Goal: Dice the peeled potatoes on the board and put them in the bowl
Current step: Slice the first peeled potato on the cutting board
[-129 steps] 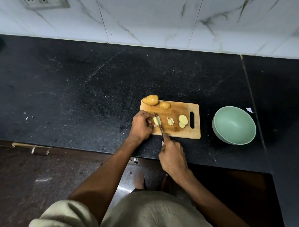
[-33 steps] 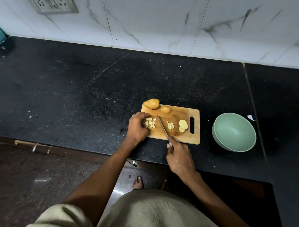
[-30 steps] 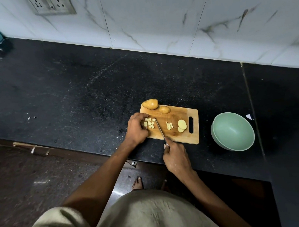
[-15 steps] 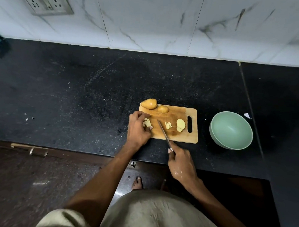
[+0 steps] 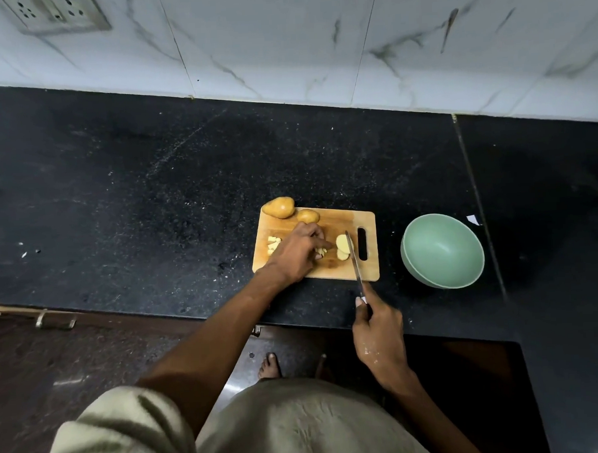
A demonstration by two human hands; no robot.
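Black counter [image 5: 152,198] bears an unbranded board [image 5: 328,221] and unlabelled bowl [image 5: 442,251].

Black counter [image 5: 152,184]; wooden board [image 5: 330,274]; green bowl [image 5: 442,251] beside.

Board [image 5: 330,271] mid-counter [image 5: 152,198] — two whole potatoes [image 5: 280,207] on its far left corner, diced bits [image 5: 273,244] left, slices [image 5: 341,246] right. Bowl [image 5: 442,251] right of board, apart.
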